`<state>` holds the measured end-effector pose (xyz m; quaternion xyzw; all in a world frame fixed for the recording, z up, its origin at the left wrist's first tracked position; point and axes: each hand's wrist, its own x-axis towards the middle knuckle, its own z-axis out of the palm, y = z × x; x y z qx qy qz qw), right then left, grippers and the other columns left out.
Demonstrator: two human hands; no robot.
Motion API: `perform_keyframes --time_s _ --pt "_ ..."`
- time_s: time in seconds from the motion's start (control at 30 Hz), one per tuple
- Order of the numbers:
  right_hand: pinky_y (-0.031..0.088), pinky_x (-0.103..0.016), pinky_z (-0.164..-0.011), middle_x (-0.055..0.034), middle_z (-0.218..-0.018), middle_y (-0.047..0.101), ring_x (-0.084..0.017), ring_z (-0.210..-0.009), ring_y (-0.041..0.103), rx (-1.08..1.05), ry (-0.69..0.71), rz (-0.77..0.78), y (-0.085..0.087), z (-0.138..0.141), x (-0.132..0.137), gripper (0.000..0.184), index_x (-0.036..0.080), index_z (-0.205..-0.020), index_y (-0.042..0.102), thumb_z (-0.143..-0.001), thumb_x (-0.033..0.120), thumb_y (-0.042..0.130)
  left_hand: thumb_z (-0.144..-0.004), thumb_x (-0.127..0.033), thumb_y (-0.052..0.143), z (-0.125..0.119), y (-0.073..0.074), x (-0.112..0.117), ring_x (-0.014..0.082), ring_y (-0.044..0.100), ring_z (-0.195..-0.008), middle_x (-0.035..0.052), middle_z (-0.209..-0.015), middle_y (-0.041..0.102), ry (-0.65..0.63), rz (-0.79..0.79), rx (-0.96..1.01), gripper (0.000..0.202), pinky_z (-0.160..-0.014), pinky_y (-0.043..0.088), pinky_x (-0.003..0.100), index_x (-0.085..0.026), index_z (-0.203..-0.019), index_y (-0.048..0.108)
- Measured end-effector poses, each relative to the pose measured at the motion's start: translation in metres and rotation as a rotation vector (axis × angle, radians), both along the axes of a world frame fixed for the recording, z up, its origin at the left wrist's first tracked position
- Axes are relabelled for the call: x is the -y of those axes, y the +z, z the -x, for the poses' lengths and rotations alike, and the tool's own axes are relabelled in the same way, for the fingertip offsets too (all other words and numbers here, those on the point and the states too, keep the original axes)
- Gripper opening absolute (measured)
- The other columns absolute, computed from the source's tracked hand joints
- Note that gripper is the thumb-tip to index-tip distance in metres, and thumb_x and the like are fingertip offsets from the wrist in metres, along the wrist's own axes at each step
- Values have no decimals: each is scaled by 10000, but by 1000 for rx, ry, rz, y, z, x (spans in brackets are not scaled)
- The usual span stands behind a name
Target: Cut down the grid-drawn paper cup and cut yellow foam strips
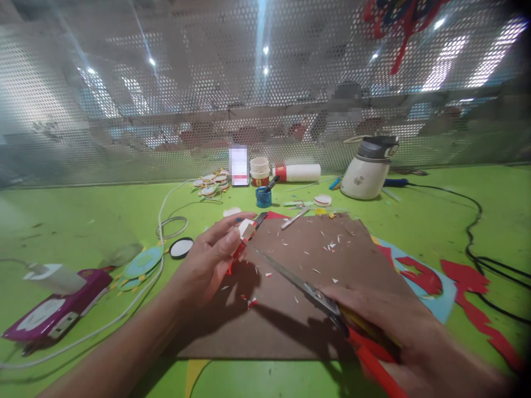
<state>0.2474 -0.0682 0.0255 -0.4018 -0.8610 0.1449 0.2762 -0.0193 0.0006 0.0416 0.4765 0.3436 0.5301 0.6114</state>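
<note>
The left hand pinches a white-and-red piece in its grip, toward eleven o'clock over the brown board; the right hand grasps red-handled scissors aimed at ten o'clock.

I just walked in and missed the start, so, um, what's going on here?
A person is holding a small red-and-white piece in the left hand and red-handled scissors in the right hand, the blades pointing toward the piece. Both hands are over a brown board strewn with small scraps. Red cut-outs lie to the right, and a white-and-grey bottle stands farther back.
</note>
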Motion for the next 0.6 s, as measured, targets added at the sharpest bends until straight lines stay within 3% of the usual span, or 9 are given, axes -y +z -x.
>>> perform_keyframes --time_s 0.17,0.43,0.5,0.6 --pt "606 -227 -689 5 -1066 785 -224 -1010 742 -5 32 57 2 2 0 420 298 -1264 621 -866 167 602 -709 -467 824 -1 1 1 251 658 -934 101 -1060 733 -7 -19 21 450 -805 519 358 -239 -1091 752" --pt "623 -275 -745 -46 -1221 748 -257 -1041 734 55 -18 -10 -4 1 2 392 296 -1278 614 -887 266 608 -748 -463 789 -3 -1 2 273 648 -980 101 -1078 718 -6 -5 35 408 -813 523 378 -239 -1087 745" --pt "633 -292 -704 -49 -1216 749 -274 -1046 733 93 -50 -5 -4 -2 3 404 305 -1285 616 -882 276 609 -770 -447 769 -2 -1 0 262 653 -951 98 -1058 722 -39 0 59 378 -792 529 367 -238 -1085 746" --pt "640 -328 -602 -51 -1081 787 -288 -901 768 153 -114 -13 -5 -5 5 423 321 -1300 622 -879 299 593 -787 -352 755 0 -1 -1 229 655 -935 85 -1054 729 -79 39 99 333 -772 532 317 -234 -1098 753"
